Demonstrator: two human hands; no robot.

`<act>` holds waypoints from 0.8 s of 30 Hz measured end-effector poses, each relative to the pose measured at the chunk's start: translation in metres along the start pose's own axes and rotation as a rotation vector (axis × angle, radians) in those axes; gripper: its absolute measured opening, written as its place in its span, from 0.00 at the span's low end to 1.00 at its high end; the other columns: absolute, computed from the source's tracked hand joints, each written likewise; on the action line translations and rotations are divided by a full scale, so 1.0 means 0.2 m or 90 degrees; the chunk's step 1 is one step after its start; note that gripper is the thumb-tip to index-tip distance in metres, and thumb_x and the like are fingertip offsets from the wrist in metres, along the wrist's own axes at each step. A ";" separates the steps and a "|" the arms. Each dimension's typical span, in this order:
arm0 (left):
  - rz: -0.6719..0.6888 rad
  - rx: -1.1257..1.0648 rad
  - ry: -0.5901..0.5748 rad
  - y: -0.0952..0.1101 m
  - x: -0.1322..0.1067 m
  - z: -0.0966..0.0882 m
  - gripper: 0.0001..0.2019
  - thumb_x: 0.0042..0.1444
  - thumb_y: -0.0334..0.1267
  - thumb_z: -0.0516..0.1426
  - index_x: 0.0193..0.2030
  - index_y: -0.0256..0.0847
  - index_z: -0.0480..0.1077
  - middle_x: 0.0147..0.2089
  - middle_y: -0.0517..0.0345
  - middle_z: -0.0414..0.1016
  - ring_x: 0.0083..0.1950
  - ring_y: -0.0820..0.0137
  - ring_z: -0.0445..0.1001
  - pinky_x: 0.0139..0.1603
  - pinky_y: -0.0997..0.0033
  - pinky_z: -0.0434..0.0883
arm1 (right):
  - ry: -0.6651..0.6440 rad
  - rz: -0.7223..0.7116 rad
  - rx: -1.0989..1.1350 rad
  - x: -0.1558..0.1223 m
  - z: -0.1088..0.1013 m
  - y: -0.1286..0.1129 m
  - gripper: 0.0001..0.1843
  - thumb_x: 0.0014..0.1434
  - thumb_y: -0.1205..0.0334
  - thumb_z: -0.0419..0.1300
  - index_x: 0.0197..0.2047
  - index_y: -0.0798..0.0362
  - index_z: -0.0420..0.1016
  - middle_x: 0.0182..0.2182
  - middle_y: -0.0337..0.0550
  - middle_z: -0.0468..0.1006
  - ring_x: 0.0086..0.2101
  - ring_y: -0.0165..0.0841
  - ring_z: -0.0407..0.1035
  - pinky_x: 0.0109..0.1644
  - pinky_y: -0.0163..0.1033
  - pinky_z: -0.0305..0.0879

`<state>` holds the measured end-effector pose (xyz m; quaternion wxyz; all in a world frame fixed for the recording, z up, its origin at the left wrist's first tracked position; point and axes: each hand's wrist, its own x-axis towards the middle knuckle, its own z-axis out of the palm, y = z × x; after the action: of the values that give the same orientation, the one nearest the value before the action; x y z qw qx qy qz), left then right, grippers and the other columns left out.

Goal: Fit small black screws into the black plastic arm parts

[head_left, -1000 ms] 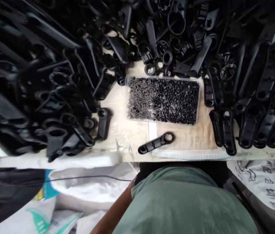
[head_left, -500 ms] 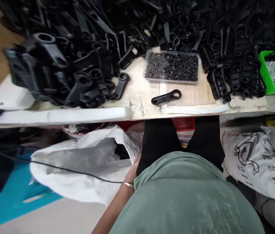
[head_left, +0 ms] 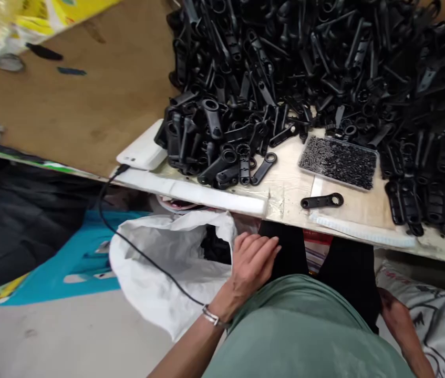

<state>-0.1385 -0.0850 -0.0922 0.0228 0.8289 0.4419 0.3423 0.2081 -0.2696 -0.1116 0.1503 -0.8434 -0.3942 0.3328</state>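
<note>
My left hand (head_left: 251,258) lies back up over my left thigh, its fingers loosely bent and slightly apart, with nothing seen in them. A metal bracelet (head_left: 211,316) is on that wrist, and a white sack (head_left: 147,262) gapes open just left of the hand, black pieces inside it. My right hand (head_left: 391,311) hangs beside my right thigh; its fingers are hidden. On the bench in front lies a single black plastic arm with a ring end (head_left: 322,201). Behind it stands a clear tray (head_left: 336,182) of small dark screws or similar bits.
A large heap of black plastic arms (head_left: 261,58) covers the back of the bench. A white power bank or phone (head_left: 143,147) with a black cable (head_left: 147,257) lies left. White foam strip (head_left: 190,191) lines the front edge. Printed sacks (head_left: 435,310) stand at lower right.
My view has swung left, so the bench things sit further right. My left hand has come up from beside the thigh onto it. My right hand has come into view.
</note>
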 end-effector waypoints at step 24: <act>0.073 -0.027 -0.188 0.10 0.62 0.10 0.04 0.61 0.37 0.60 0.42 0.41 0.74 0.42 0.55 0.80 0.44 0.63 0.70 0.42 0.63 0.61 | -0.101 -0.013 0.198 0.09 -0.12 -0.43 0.35 0.51 0.30 0.61 0.42 0.55 0.82 0.35 0.52 0.83 0.33 0.39 0.78 0.36 0.42 0.77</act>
<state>-0.0659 -0.0003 -0.0329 0.0853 0.8936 0.3781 0.2264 0.1837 -0.2005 -0.0567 0.2509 -0.7768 -0.3568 0.4542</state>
